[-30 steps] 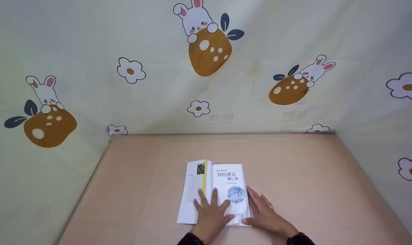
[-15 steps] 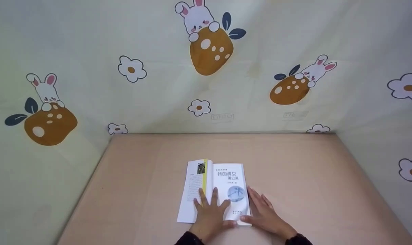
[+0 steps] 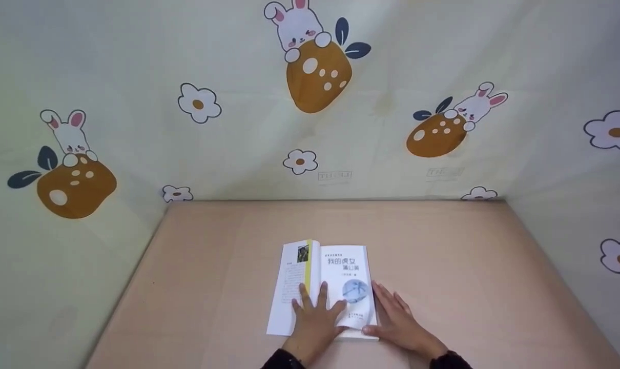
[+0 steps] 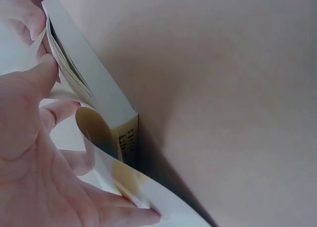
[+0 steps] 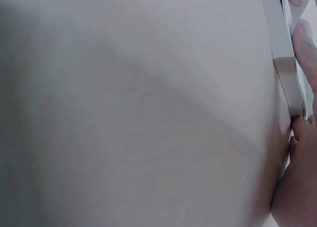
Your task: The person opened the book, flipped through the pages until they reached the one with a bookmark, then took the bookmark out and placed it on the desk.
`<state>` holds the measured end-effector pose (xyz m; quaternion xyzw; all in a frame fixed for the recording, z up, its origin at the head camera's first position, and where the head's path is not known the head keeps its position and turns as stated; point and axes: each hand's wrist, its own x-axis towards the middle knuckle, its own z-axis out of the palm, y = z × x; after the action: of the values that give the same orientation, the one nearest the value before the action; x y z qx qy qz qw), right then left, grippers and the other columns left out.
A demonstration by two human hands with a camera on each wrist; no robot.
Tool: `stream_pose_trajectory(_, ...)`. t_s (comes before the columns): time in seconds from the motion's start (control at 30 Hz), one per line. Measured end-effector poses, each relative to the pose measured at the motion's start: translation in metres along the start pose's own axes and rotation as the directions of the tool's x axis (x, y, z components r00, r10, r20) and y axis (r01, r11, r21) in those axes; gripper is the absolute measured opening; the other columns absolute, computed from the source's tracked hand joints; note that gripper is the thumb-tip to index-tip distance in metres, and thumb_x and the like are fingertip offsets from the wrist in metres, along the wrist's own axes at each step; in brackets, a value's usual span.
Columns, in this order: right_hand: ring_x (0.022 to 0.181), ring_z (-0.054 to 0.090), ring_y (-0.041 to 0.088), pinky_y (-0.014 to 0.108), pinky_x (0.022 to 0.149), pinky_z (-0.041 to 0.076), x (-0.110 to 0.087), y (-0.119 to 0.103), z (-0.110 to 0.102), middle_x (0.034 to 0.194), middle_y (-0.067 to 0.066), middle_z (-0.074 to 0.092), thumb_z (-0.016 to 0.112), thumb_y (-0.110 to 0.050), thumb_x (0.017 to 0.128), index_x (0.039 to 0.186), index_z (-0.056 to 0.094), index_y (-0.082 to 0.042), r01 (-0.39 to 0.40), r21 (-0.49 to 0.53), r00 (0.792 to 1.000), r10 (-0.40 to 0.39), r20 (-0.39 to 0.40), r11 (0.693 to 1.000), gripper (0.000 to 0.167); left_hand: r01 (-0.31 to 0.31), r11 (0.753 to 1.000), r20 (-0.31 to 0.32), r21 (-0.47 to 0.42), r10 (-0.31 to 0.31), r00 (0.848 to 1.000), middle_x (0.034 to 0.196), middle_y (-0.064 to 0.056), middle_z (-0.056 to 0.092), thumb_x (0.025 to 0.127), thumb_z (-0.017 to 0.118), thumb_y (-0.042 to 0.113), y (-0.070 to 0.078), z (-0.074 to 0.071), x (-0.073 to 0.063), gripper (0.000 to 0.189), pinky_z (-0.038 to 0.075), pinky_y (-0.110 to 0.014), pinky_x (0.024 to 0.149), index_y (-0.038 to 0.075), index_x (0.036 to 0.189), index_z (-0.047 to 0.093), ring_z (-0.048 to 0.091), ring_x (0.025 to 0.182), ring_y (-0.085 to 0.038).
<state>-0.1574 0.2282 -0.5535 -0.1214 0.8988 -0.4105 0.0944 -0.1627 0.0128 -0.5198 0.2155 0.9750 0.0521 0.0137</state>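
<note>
A paperback book (image 3: 341,279) lies open on the table. Its title page, with a blue round picture, faces up on the right, and its cover with a flap (image 3: 287,279) is turned to the left. My left hand (image 3: 312,318) spreads its fingers across the cover fold and the title page. That page's bottom edge is bowed up beside the left thumb (image 4: 44,73), whose tip is hidden in the head view. My right hand (image 3: 399,315) rests along the book's right edge, its thumb (image 3: 371,330) on the lower right corner and its other fingers straight against the side.
The table (image 3: 212,277) has a light brown covering. Behind it and on both sides hangs a pale cloth (image 3: 228,148) printed with rabbits, fruit and flowers. Dark sleeves (image 3: 284,359) show at both wrists.
The left thumb moved from over the title page to below its bottom edge, then in under it, and that edge has risen. The right hand and the book have stayed nearly still.
</note>
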Motion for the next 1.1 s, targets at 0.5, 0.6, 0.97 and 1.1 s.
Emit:
stream_pose_trajectory(0.5, 0.14, 0.01, 0.044, 0.057, 0.109, -0.003, 0.0, -0.002, -0.003, 0.151, 0.025, 0.02, 0.071, -0.04, 0.078, 0.149, 0.017, -0.006, -0.01, 0.008, 1.0, 0.01, 0.006, 1.0, 0.095, -0.013, 0.999, -0.066, -0.047, 0.01, 0.998, 0.138, -0.018, 0.045, 0.087, 0.061, 0.034, -0.002, 0.009, 0.004, 0.03, 0.041, -0.07, 0.082, 0.025, 0.114, 0.051, 0.036, 0.117, -0.063)
stream_pose_trajectory(0.6, 0.141, 0.01, 0.042, 0.054, 0.11, -0.003, 0.001, -0.001, -0.003, 0.152, 0.023, 0.021, 0.071, -0.04, 0.078, 0.149, 0.017, -0.007, -0.021, 0.008, 1.0, 0.021, 0.003, 1.0, 0.095, -0.003, 0.993, -0.071, -0.12, -0.006, 0.997, 0.137, -0.017, 0.046, 0.085, 0.064, 0.029, -0.003, 0.009, 0.004, 0.032, 0.039, -0.071, 0.084, 0.023, 0.114, 0.052, 0.034, 0.119, -0.063)
stream_pose_trajectory(0.97, 0.142, 0.009, 0.04, 0.048, 0.11, -0.005, 0.001, 0.001, -0.001, 0.153, 0.019, 0.021, 0.07, -0.041, 0.079, 0.148, 0.019, -0.005, -0.02, 0.008, 1.0, 0.02, 0.011, 1.0, 0.093, 0.136, 0.904, -0.017, -0.404, -0.156, 0.988, 0.151, -0.015, 0.024, 0.082, 0.068, 0.014, -0.008, 0.003, 0.0, 0.027, 0.026, -0.073, 0.094, 0.017, 0.104, 0.054, 0.021, 0.131, -0.057)
stream_pose_trajectory(1.1, 0.142, 0.009, 0.039, 0.049, 0.11, -0.005, 0.001, 0.0, 0.0, 0.153, 0.018, 0.02, 0.069, -0.042, 0.079, 0.148, 0.019, -0.005, -0.011, 0.007, 1.0, 0.011, 0.01, 1.0, 0.093, 0.135, 0.885, -0.067, -0.445, -0.184, 0.981, 0.148, -0.016, 0.027, 0.083, 0.067, 0.015, -0.013, 0.002, -0.005, 0.035, 0.029, -0.063, 0.102, 0.008, 0.116, 0.056, 0.026, 0.132, -0.051)
